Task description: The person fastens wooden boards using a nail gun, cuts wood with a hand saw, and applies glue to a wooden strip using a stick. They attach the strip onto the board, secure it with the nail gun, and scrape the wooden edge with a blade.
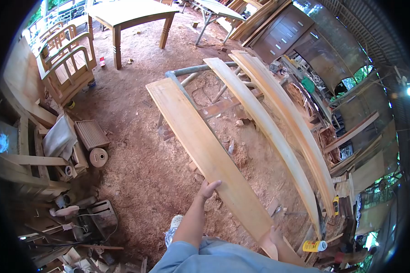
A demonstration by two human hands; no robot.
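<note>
L hand (209, 189), R hand (275, 236) — on brd (202, 145)

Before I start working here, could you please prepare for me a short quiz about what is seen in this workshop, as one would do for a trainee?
1. True or false: the left hand and the right hand are on the same board.

2. Which colour is the sleeve on the left arm?
A: red
B: blue
C: black

3. Fill in the missing word: the yellow container is nearer to the person's ____ hand.

Key: 1. True. 2. B. 3. Right.
</note>
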